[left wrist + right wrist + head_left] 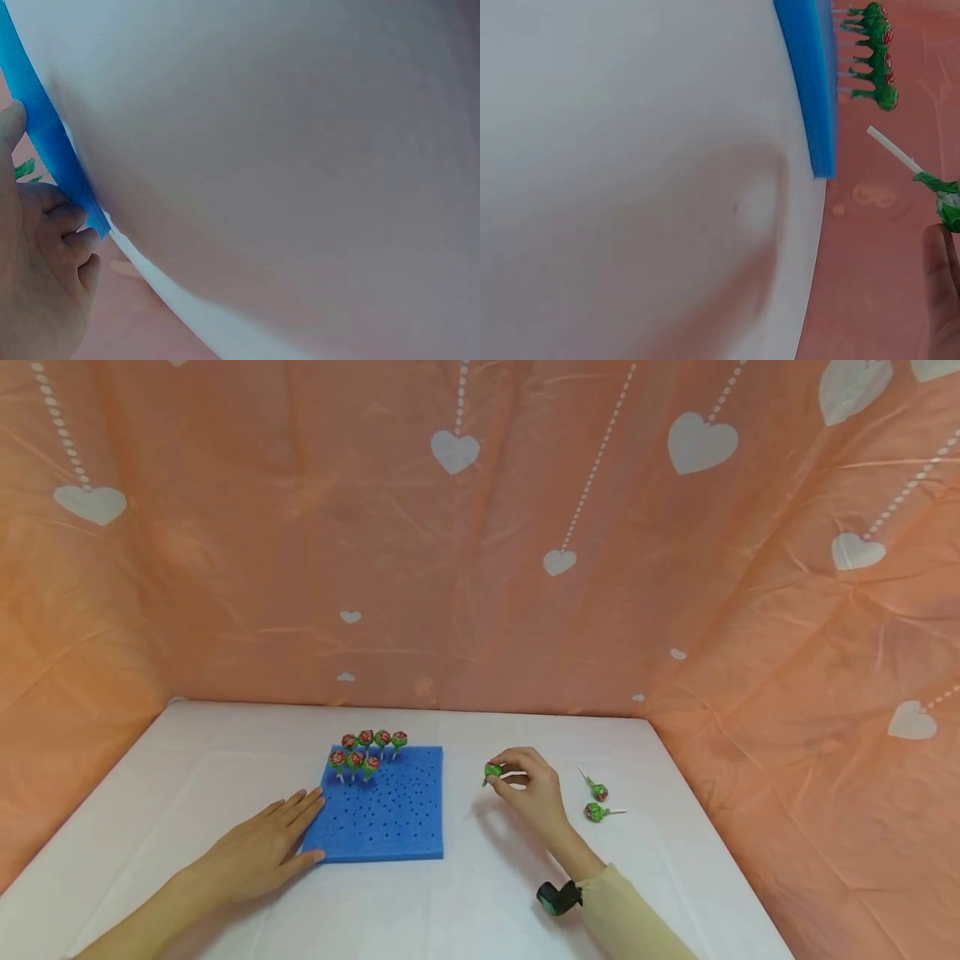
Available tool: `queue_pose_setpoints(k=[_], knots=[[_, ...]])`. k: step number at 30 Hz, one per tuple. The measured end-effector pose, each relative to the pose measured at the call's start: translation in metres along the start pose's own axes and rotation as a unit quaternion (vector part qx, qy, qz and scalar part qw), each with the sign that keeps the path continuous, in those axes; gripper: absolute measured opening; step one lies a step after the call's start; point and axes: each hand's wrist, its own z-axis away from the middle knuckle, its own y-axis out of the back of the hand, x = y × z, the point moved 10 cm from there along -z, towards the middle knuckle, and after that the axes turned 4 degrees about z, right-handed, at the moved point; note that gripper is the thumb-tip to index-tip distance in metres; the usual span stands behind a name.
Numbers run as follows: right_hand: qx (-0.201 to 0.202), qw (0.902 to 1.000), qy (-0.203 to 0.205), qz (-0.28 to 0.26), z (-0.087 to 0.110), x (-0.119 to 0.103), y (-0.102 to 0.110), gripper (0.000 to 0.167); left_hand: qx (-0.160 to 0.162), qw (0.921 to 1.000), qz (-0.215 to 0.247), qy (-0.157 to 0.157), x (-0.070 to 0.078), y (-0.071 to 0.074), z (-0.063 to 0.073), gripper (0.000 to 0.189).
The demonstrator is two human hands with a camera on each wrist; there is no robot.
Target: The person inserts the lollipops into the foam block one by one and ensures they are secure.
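Note:
My right hand (528,789) pinches a green-wrapped lollipop (492,771) above the table, to the right of a blue foam board (405,852) dotted with small holes. In the right wrist view the white stick (892,148) of that lollipop points toward the board. Several red and green lollipops (355,761) stand upright in two rows at the board's back left. My left hand (258,852) lies with straight fingers against the board's left edge, the fingertips touching it. The left wrist view has the left hand (49,262) beside the blue edge.
Two loose lollipops, one farther back (598,792) and one nearer (595,812), lie on the white table (525,910) right of my right hand. A black wrist device (558,898) sits on the right wrist. Orange cloth (480,610) with white hearts surrounds the table's back and sides.

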Motion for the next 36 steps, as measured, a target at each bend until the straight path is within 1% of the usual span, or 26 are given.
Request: queue_pose_setpoints(k=[4,8,16,23,26,31,36], knots=[[-0.004,0.9999,-0.01,-0.007,-0.005,-0.003,-0.009,0.028,-0.006,1.0,0.002,0.001,-0.001,0.0,0.0,0.08],[-0.009,0.9997,-0.015,-0.014,-0.01,-0.006,-0.019,0.027,-0.006,1.0,-0.001,-0.001,-0.001,0.0,-0.001,0.079],[-0.015,0.9995,-0.01,-0.027,-0.019,-0.011,-0.036,0.026,-0.003,1.0,-0.001,-0.003,-0.001,-0.001,-0.001,0.077],[-0.011,0.999,-0.008,-0.041,-0.025,-0.016,-0.05,0.026,-0.005,1.0,0.001,0.0,-0.002,-0.003,-0.001,0.078],[-0.011,0.9991,-0.005,-0.041,-0.028,-0.016,-0.058,0.027,0.0,1.0,0.0,-0.001,-0.002,-0.002,-0.001,0.077],[-0.02,0.9985,-0.007,-0.05,-0.033,-0.018,-0.072,0.027,0.01,0.9999,-0.001,-0.005,-0.003,-0.001,0.0,0.076],[-0.034,0.9981,-0.013,-0.049,-0.037,-0.02,-0.084,0.026,0.002,1.0,0.005,-0.003,-0.003,-0.002,0.0,0.078]])
